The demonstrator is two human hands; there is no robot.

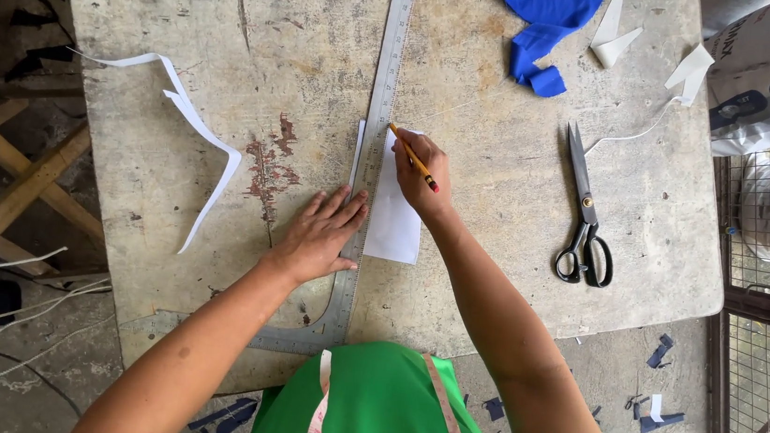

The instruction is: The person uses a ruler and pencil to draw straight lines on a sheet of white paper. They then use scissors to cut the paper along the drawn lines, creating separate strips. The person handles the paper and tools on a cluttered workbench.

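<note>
Green shirt [376,404] cut off; ruler [376,131] hides white piece's [396,218] edge.

matt steel l-square [374,140], white cloth piece [396,218], glossy yellow pencil [412,157], rough stained concrete tabletop [231,51], black-handled metal scissors [584,217]

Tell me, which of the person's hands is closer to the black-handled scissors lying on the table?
The right hand, holding a pencil at the ruler's edge, is nearer the scissors. The left hand presses the ruler farther away.
</note>
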